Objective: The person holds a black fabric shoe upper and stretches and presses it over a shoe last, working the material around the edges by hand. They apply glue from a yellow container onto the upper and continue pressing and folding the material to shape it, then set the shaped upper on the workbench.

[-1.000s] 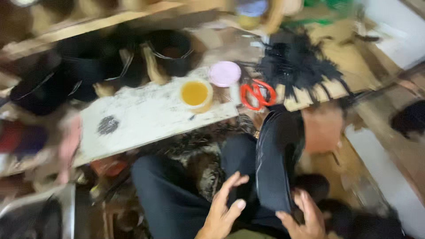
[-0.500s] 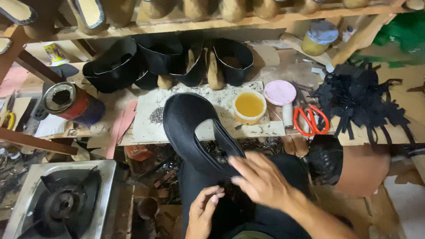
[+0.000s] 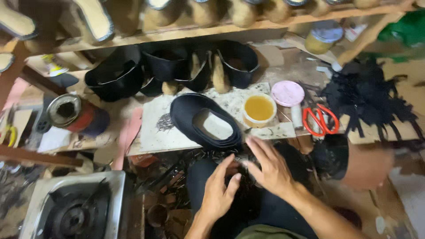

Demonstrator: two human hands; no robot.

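Black shoe upper set on the work slab, your hands just below it.

The white slab (image 3: 177,132) carries the black shoe upper (image 3: 203,121), hollow side up, beside the glue pot (image 3: 259,108). Your right hand (image 3: 270,170) and left hand (image 3: 219,192) hover spread and empty; gluing looks next, needing a steady reach.

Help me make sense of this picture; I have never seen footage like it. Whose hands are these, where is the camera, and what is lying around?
The camera sits on a person's head and looks down at their own two bare hands. The left hand and right hand meet over the lap, fingers spread; what they touch is too dark to tell. On the white board lies a black shoe upper, beside a cup of yellow glue, a pink lid and red scissors. A gas stove stands lower left.
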